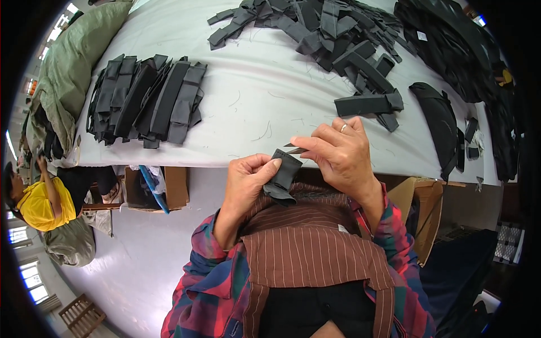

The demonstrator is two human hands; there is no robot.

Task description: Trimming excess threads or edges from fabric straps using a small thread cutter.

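Pinched between the thumb and fingers of my left hand [246,183] is a small dark grey sewn fabric piece [283,176], its lower end folded over. My right hand [337,152] is closed around thread snips [295,150]. Their pointed metal blades reach to the upper right edge of the fabric piece; whether they touch it I cannot tell. The rest of the snips is hidden in my palm. Both hands are at the near edge of the white-covered table [242,121], above my brown striped apron [315,253].
A row of similar fabric pieces [147,101] lies at left on the table, with a loose heap [332,34] at the far side. Black fabric [456,62] covers the right side. Cardboard boxes [177,188] stand below the edge. A person in yellow [48,203] is at far left.
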